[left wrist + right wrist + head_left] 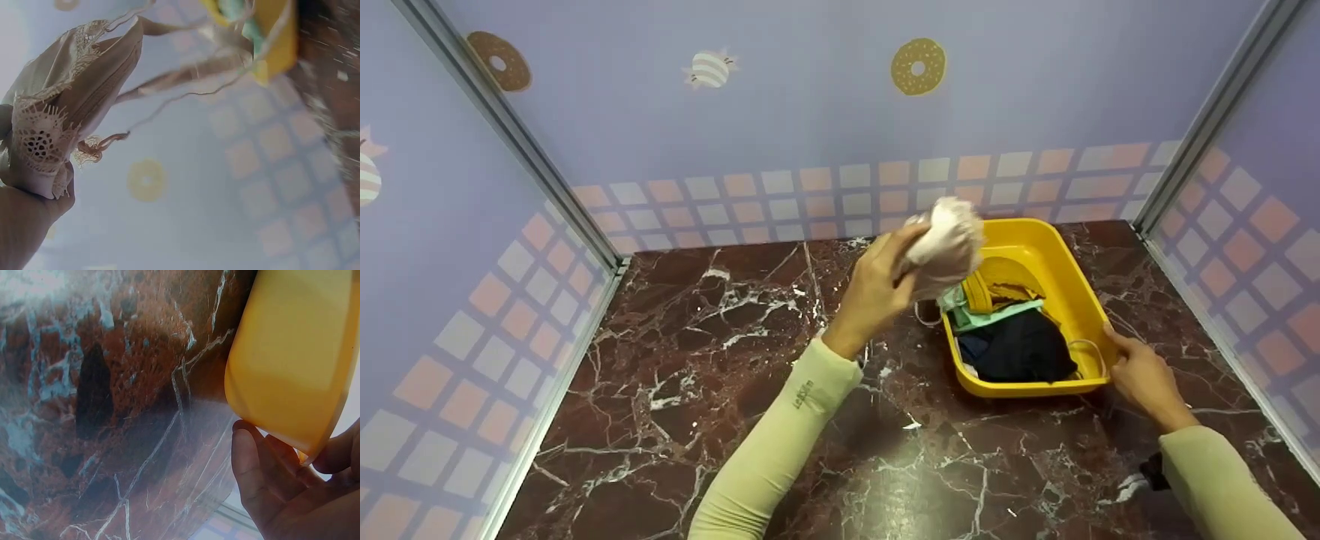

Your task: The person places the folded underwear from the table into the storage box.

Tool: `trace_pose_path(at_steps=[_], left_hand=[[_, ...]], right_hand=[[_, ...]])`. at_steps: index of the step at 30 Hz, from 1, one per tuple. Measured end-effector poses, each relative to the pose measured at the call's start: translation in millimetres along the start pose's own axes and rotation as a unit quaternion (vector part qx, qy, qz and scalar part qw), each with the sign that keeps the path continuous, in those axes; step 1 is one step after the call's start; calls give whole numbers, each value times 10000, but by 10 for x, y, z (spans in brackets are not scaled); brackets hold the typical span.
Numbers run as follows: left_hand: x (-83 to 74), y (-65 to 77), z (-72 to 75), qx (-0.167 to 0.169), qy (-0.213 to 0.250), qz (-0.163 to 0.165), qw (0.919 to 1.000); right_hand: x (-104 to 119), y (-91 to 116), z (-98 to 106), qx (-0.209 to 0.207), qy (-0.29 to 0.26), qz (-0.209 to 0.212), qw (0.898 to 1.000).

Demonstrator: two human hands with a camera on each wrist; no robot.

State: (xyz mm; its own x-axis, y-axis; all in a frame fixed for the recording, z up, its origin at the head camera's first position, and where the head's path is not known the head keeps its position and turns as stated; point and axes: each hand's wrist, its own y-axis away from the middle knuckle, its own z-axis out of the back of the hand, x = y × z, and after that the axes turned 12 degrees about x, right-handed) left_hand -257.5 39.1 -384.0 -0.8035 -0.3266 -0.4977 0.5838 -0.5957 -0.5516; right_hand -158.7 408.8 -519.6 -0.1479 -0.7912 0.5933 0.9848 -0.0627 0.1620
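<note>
My left hand point(877, 289) grips a pale pinkish bra point(949, 247) with lace trim, lifted above the near-left rim of a yellow plastic tub point(1080, 307). In the left wrist view, thin straps trail from the bra point(84, 95) toward the tub. My right hand point(1147, 379) holds the tub's right front corner, thumb at the rim and fingers below it in the right wrist view. Inside the tub lie a black cupped garment point(1024, 349), a mint-green piece point(990, 315) and a mustard-yellow piece point(976, 292). Their lower parts are hidden.
The tub stands on a dark red marbled surface point(720, 390), toward the right. Lavender panels point(810, 90) with printed donuts and checks close off the back and both sides. A small dark object point(1155, 471) lies beside my right sleeve.
</note>
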Motion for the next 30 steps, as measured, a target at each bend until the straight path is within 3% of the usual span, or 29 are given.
trace_pose_path(at_steps=[6,11,15,18,24,28,30], left_hand=[[-424,-217,-26,-302,494,-932,9940],[-704,-371,-167,-218,975,-1157,9883],[-805,-443,-429,17,1329,-1185,9840],[-807,-442,-696,273,1433,-978,9845],[-628,-355,-1306,1067,1281,135,9859],[-412,-312,-1628,1221,812,946,9847],[-320,-290,-1736,1295,422,1448,9800]], right_hand=[[25,4,2,-92,10,49,9999],[15,-3,9,-138,20,13,9999],[-11,-10,5,-201,41,59,9998],[-24,-12,0,-274,54,141,9995],[-50,-10,-10,-292,52,168,9994],[-17,-1,3,-177,5,52,9998],[5,8,12,-180,-11,77,9998]])
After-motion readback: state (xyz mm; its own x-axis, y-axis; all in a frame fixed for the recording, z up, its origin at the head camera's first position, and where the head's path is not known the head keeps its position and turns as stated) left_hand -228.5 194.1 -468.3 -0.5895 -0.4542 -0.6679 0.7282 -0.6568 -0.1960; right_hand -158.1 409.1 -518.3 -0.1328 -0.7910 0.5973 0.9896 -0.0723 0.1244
